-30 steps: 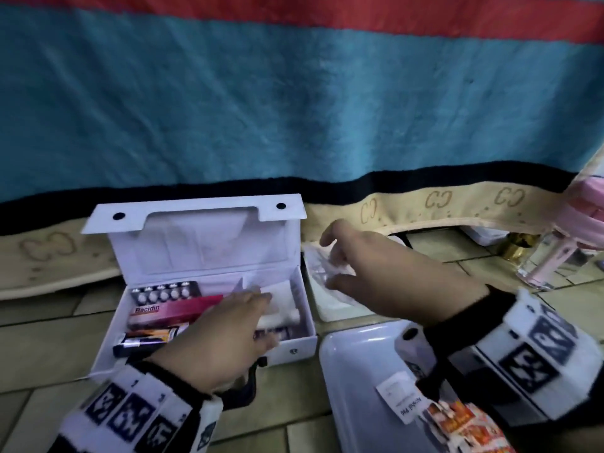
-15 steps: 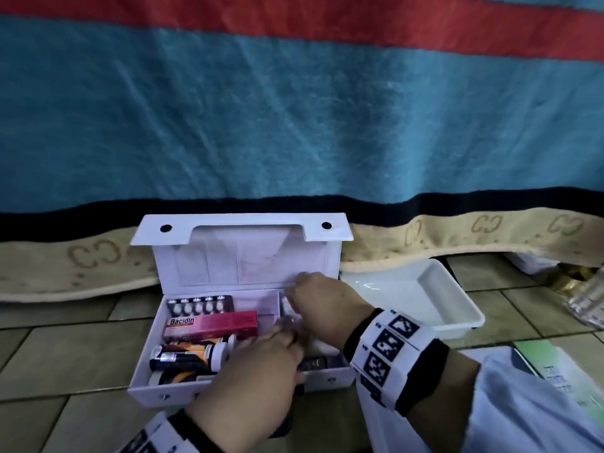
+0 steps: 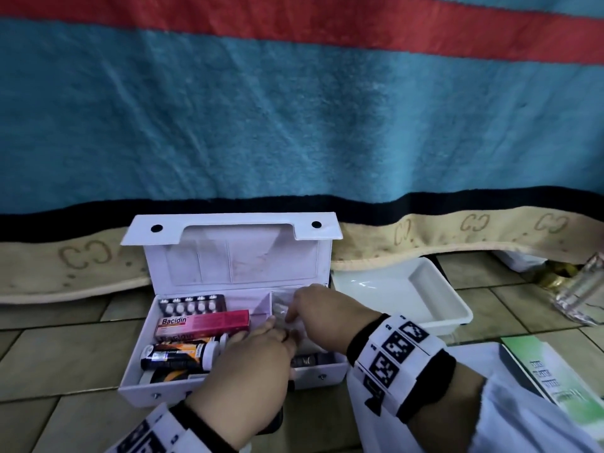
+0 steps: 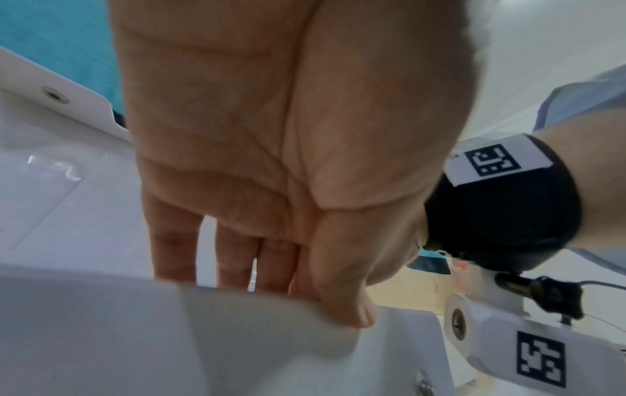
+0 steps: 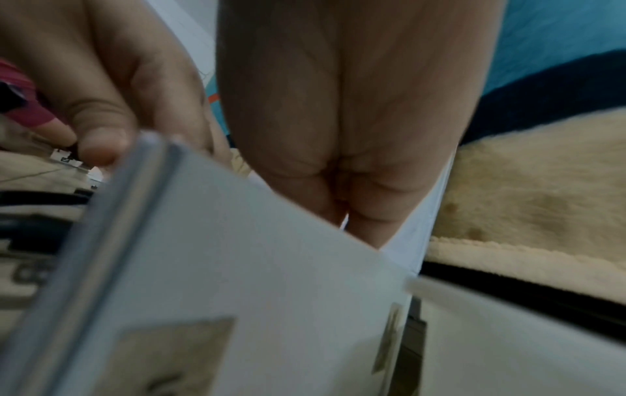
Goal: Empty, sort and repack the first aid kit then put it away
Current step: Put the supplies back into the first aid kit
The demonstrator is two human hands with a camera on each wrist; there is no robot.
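The white first aid kit (image 3: pixel 157 387) stands open on the tiled floor, lid up. Its left compartment holds a blister pack (image 3: pixel 191 305), a pink Bacidin box (image 3: pixel 202 323) and dark orange tubes (image 3: pixel 178 353). A clear plastic packet (image 3: pixel 280 302) stands in the right compartment. My right hand (image 3: pixel 292 317) reaches in from the right, fingers bent down and pinching the packet. My left hand (image 3: pixel 264 335) reaches over the front wall, fingers straight, touching the contents beside it. In the left wrist view the left hand (image 4: pixel 257 281) dips behind the kit wall (image 4: pixel 135 335). The right wrist view hides the right hand's (image 5: pixel 345 214) fingertips behind the wall.
A white tray (image 3: pixel 434 295) sits just right of the kit. A green and white booklet (image 3: pixel 555 371) lies at the lower right, a glass bottle (image 3: pixel 581 289) at the far right. A striped blanket (image 3: pixel 294 125) hangs close behind the kit.
My right hand came left from the white tray with the clear packet and went down into the kit's right compartment. The left hand stayed in the kit.
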